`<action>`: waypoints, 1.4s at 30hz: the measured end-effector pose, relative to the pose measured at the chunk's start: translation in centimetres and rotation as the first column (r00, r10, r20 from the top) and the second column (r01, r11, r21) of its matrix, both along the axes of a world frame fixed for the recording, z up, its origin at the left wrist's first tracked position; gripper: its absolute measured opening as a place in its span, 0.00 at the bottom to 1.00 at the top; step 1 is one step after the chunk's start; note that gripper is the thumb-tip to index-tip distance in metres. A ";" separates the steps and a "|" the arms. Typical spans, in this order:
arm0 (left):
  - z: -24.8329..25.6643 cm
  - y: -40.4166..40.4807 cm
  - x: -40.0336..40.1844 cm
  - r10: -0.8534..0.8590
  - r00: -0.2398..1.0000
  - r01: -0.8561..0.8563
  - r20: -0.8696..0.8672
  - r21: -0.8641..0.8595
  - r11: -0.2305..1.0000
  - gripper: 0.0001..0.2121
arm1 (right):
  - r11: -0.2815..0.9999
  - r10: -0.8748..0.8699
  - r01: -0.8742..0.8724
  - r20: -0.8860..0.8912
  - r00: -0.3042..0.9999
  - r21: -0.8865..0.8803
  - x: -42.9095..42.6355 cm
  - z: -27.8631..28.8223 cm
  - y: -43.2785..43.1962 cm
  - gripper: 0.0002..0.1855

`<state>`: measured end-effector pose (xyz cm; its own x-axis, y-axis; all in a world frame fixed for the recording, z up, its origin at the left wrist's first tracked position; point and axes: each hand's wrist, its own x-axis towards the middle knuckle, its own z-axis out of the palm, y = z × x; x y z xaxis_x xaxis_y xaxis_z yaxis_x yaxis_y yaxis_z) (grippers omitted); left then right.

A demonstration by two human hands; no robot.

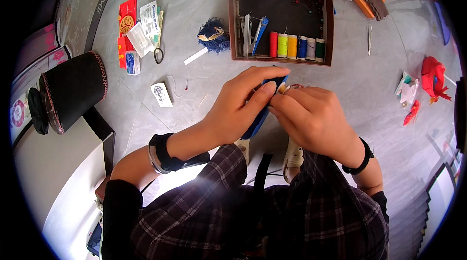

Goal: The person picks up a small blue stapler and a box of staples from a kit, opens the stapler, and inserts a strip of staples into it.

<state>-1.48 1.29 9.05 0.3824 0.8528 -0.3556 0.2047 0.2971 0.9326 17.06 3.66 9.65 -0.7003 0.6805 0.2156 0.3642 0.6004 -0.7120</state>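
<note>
My left hand grips a long flat blue object, its thumb and forefinger spread along the upper end. Against that end, the fingers of my right hand are bunched around a small white and golden-brown piece. Fingers cover most of this piece, so its kind cannot be told. Just beyond both hands stands an open brown box. Inside it are a row of coloured thread spools and a blue-handled tool.
On the grey floor lie a tangle of blue yarn, a red packet, a small printed card and tweezers. Red ribbon is at the right. A black cushioned armrest stands at the left.
</note>
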 end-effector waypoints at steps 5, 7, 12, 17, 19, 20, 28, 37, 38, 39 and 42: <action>-0.3 -0.1 -0.3 -0.025 1.000 0.024 0.013 0.055 0.998 0.17 | 0.975 -0.055 0.042 -0.055 0.997 -0.217 0.4 0.3 0.5 0.05; -0.4 -0.2 -0.3 -0.038 0.999 0.036 0.029 0.069 0.997 0.17 | 0.948 -0.082 0.057 -0.068 0.994 -0.312 0.6 0.4 0.8 0.04; -0.3 -0.4 -0.3 -0.035 0.996 0.039 0.078 -0.044 0.998 0.18 | 0.869 -0.125 0.052 -0.116 0.985 -0.492 0.9 0.5 1.0 0.01; 0.4 -0.2 0.1 -0.041 0.999 0.042 0.011 -0.073 0.996 0.21 | 0.833 -0.137 0.037 -0.141 0.980 -0.552 1.0 0.5 1.1 0.02; 0.4 -0.2 0.2 -0.031 1.000 0.031 0.003 -0.076 0.997 0.21 | 0.826 -0.138 0.024 -0.160 0.977 -0.563 1.0 0.4 1.1 0.02; 0.2 -0.3 0.2 -0.021 1.000 0.021 -0.001 -0.073 0.997 0.21 | 0.824 -0.136 0.018 -0.167 0.976 -0.567 1.0 0.4 1.1 0.02; -0.3 -0.6 0.7 0.122 0.990 -0.121 0.073 -0.015 0.993 0.20 | 0.811 -0.260 0.160 -0.103 0.960 -0.562 1.7 0.5 1.6 0.04; -0.2 -0.3 0.3 0.269 0.926 -0.223 0.263 -0.192 0.956 0.18 | 0.953 -0.190 0.178 -0.026 0.981 -0.244 1.2 -1.5 1.1 0.03; -0.1 -0.2 0.3 0.295 0.912 -0.236 0.285 -0.225 0.945 0.18 | 0.955 -0.183 0.176 -0.011 0.983 -0.239 1.1 -1.6 1.1 0.04; 0.0 -0.2 0.3 0.322 0.896 -0.247 0.306 -0.259 0.934 0.17 | 0.957 -0.177 0.173 0.004 0.984 -0.234 1.1 -1.6 1.1 0.04; 0.2 0.2 0.1 0.300 0.934 -0.255 0.196 -0.225 0.940 0.19 | 0.972 -0.166 0.167 0.022 0.986 -0.162 0.9 -1.7 1.0 0.04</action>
